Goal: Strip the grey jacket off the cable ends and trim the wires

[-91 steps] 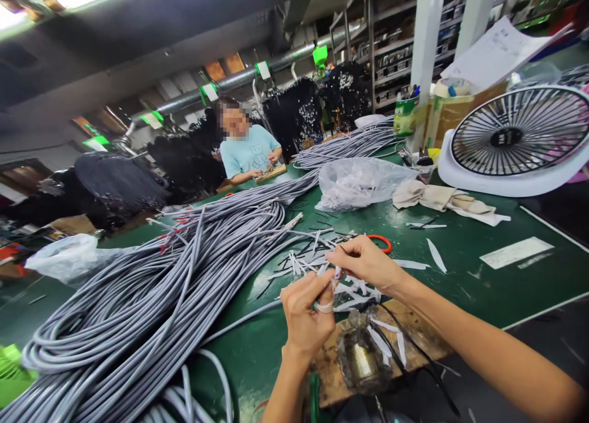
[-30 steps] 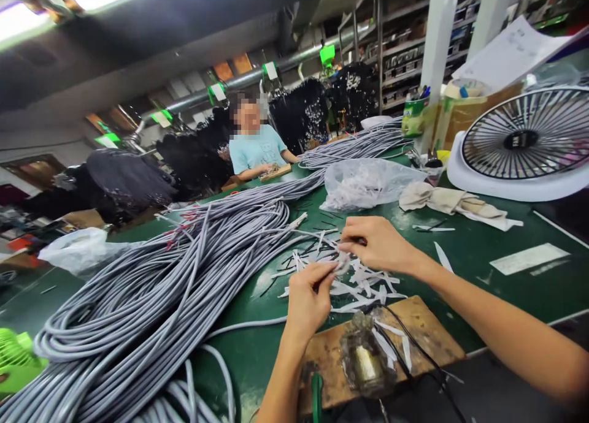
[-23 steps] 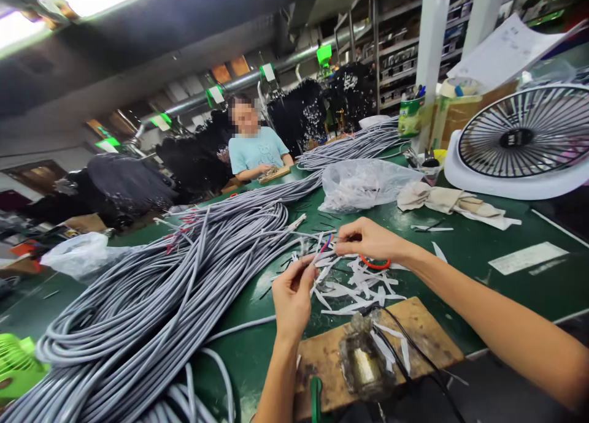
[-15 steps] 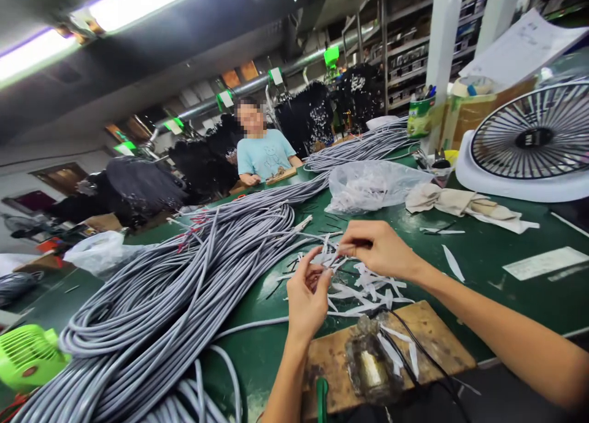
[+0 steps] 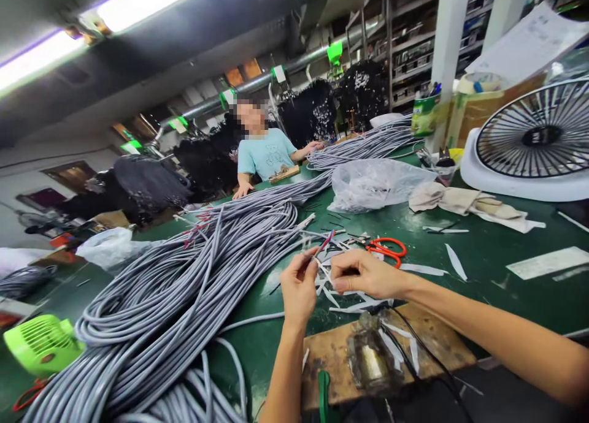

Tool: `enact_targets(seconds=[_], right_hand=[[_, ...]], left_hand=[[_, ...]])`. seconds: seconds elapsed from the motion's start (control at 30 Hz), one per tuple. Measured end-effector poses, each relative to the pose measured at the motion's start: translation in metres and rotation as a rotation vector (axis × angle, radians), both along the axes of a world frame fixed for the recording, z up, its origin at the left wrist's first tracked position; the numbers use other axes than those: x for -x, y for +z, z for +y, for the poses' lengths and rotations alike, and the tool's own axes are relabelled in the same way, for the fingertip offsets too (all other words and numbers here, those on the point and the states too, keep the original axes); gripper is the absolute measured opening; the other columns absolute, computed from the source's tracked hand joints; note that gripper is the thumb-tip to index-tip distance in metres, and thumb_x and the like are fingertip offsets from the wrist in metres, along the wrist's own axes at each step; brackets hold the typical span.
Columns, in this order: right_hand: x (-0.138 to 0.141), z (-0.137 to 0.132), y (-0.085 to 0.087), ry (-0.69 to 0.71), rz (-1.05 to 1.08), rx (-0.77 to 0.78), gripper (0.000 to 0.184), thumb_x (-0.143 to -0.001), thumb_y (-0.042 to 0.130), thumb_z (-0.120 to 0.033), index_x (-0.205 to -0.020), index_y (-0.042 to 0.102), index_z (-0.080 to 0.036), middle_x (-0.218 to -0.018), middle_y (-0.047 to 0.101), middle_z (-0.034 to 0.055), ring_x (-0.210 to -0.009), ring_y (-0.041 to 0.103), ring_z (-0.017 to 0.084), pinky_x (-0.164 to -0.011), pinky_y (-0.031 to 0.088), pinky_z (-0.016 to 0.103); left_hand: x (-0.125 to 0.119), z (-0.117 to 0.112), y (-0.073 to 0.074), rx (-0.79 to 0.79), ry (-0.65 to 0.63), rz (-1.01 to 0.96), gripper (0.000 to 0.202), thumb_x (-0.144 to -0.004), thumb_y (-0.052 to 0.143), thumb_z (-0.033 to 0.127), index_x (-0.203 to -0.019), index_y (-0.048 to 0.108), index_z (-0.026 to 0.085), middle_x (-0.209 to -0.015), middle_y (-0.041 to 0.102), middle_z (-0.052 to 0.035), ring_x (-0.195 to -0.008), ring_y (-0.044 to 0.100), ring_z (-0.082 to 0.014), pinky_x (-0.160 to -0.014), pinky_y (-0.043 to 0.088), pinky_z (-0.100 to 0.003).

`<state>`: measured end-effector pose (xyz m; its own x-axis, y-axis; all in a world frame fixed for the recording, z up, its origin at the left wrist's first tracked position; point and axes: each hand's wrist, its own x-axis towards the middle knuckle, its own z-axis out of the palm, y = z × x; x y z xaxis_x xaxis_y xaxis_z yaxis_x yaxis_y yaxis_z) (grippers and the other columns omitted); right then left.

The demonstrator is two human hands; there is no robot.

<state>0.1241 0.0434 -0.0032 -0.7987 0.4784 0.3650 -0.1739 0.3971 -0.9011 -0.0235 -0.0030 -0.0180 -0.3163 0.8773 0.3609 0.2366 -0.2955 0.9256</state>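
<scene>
My left hand [image 5: 299,282] pinches the end of a grey cable, from which thin red and blue wires [image 5: 327,241] stick up past the fingertips. My right hand [image 5: 361,272] is closed close beside it, its fingers curled on a thin white strip [image 5: 324,270] that stretches between the two hands. White scraps [image 5: 359,303] lie under and around both hands. Just beyond my right hand rest scissors with orange-red handles [image 5: 390,249]. A large bundle of grey cables [image 5: 193,288] spreads to the left of my left hand.
Close to me is a stained wooden board [image 5: 432,337] with a metal block [image 5: 373,358] and black cords. A white fan [image 5: 469,165], cloth [image 5: 473,205] and plastic bag [image 5: 377,184] stand right and beyond. A green blower [image 5: 41,344] is left; a person [image 5: 267,156] sits across.
My right hand has drawn down and toward me, showing the scissors behind it. Red and blue wires now show above my left fingers. The person opposite has spread their arms onto the cables.
</scene>
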Motion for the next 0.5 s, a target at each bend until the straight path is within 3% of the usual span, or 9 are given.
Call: enact_targets(seconds=[0.07, 0.13, 0.27, 0.33, 0.4, 0.5], right_hand=[[0.002, -0.008, 0.001, -0.037, 0.020, -0.056, 0.022, -0.074, 0.056, -0.028, -0.058, 0.050, -0.014, -0.055, 0.044, -0.0034, -0.054, 0.039, 0.008, -0.052, 0.032, 0.019], [0.001, -0.011, 0.002, -0.106, -0.047, -0.233, 0.020, -0.074, 0.056, -0.024, -0.058, 0.052, -0.014, -0.057, 0.047, -0.0024, -0.056, 0.041, 0.009, -0.054, 0.032, 0.020], [-0.012, -0.008, -0.002, -0.319, -0.427, -0.591, 0.012, -0.073, 0.057, -0.020, -0.063, 0.062, -0.017, -0.062, 0.059, 0.0011, -0.060, 0.050, 0.012, -0.054, 0.030, 0.021], [-0.021, -0.001, -0.006, -0.358, -0.592, -0.618, 0.010, -0.071, 0.061, -0.024, -0.064, 0.065, -0.019, -0.059, 0.061, 0.0016, -0.057, 0.053, 0.012, -0.051, 0.030, 0.021], [-0.030, 0.008, -0.011, -0.448, -0.650, -0.600, 0.010, -0.066, 0.064, -0.028, -0.061, 0.067, -0.019, -0.055, 0.062, 0.0017, -0.053, 0.054, 0.012, -0.049, 0.031, 0.020], [-0.040, 0.025, -0.018, -0.808, -0.621, -0.578, 0.008, -0.066, 0.061, -0.016, -0.059, 0.066, -0.016, -0.058, 0.064, 0.0065, -0.055, 0.057, 0.014, -0.051, 0.034, 0.021]], left_hand=[[-0.001, 0.000, 0.000, 0.014, -0.015, -0.023, 0.018, -0.070, 0.063, 0.023, -0.085, 0.067, 0.014, -0.081, 0.066, -0.0049, -0.075, 0.058, -0.0137, -0.069, 0.044, -0.022], [-0.001, 0.001, -0.001, 0.064, -0.023, -0.082, 0.020, -0.069, 0.064, 0.025, -0.085, 0.066, 0.013, -0.079, 0.065, -0.0049, -0.070, 0.057, -0.0128, -0.062, 0.044, -0.020], [-0.001, 0.002, 0.000, 0.268, -0.140, -0.261, 0.035, -0.068, 0.065, 0.029, -0.099, 0.059, 0.015, -0.073, 0.062, -0.0021, -0.044, 0.040, -0.0032, -0.039, 0.028, -0.013], [-0.001, 0.002, 0.000, 0.304, -0.211, -0.327, 0.039, -0.068, 0.065, 0.030, -0.103, 0.055, 0.015, -0.068, 0.060, -0.0002, -0.040, 0.032, -0.0008, -0.038, 0.021, -0.012], [0.000, 0.003, -0.001, 0.295, -0.240, -0.360, 0.039, -0.068, 0.065, 0.030, -0.102, 0.055, 0.015, -0.064, 0.057, 0.0013, -0.041, 0.032, -0.0009, -0.039, 0.022, -0.012], [0.001, 0.003, -0.003, 0.292, -0.245, -0.331, 0.038, -0.068, 0.065, 0.031, -0.101, 0.056, 0.014, -0.063, 0.055, 0.0014, -0.045, 0.038, -0.0029, -0.042, 0.028, -0.014]])
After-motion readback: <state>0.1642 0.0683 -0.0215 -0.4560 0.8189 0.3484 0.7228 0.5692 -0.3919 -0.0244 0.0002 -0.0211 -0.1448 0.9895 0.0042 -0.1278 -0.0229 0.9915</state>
